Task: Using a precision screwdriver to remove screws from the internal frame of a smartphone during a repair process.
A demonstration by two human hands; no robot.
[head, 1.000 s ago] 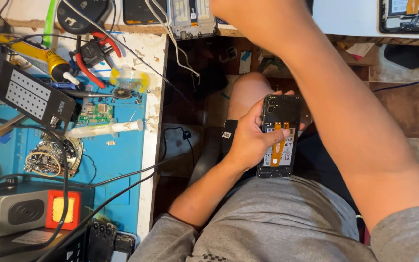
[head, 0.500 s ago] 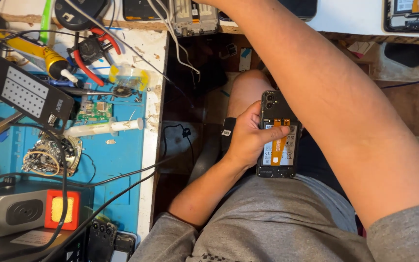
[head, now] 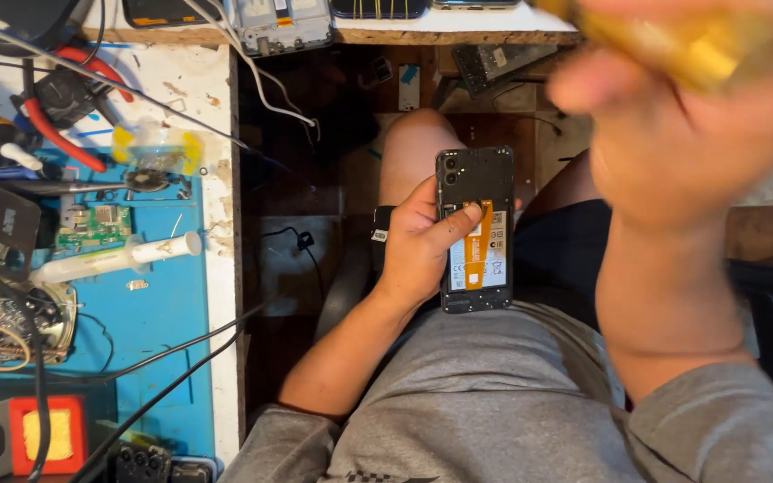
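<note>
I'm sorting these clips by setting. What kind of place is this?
Most likely a phone repair bench. The left hand holds an opened phone with its back off, a small green circuit board lies on the blue work mat, and more phones sit along the shelf.

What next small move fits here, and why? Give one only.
Probably bring the right hand down to the opened phone. The left hand holds that phone steady over the lap, back cover off, orange flex strip and battery exposed. The right hand is raised close to the camera, blurred, gripping a yellow object that is too blurred to identify, well away from the phone.
</note>
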